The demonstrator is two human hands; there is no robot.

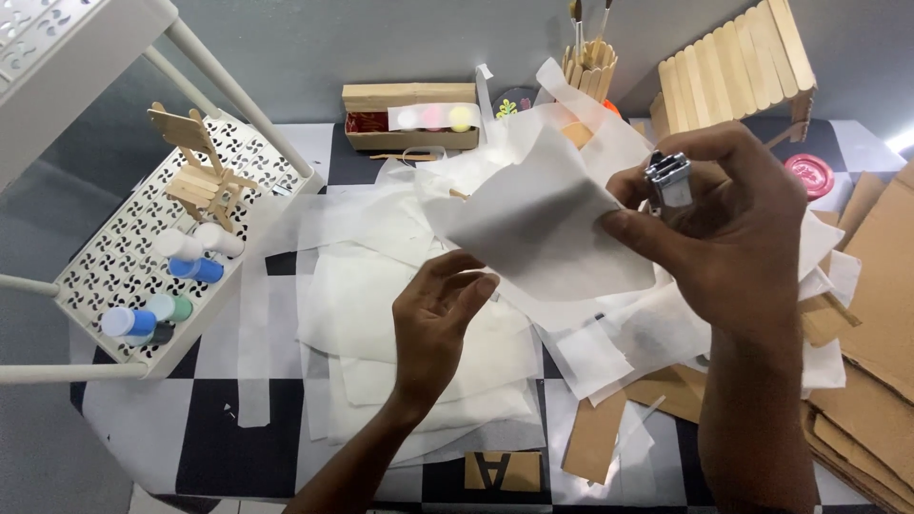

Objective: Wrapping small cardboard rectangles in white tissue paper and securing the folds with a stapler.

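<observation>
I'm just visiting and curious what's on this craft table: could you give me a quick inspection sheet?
Surface: checkered black-and-white mat.
Job's things: white paper sheet; small metal stapler-like tool.
Clutter: paper pile, cardboard pieces, paint bottles, stick chair, stick ramp, brush holder.
Grippers: left hand open under the sheet; right hand pinches the tool and sheet.
Cables: nothing seen.
Surroundings: white rack, grey wall.

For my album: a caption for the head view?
Right hand pinches white paper sheet and small metal clip; left hand open below.
</observation>
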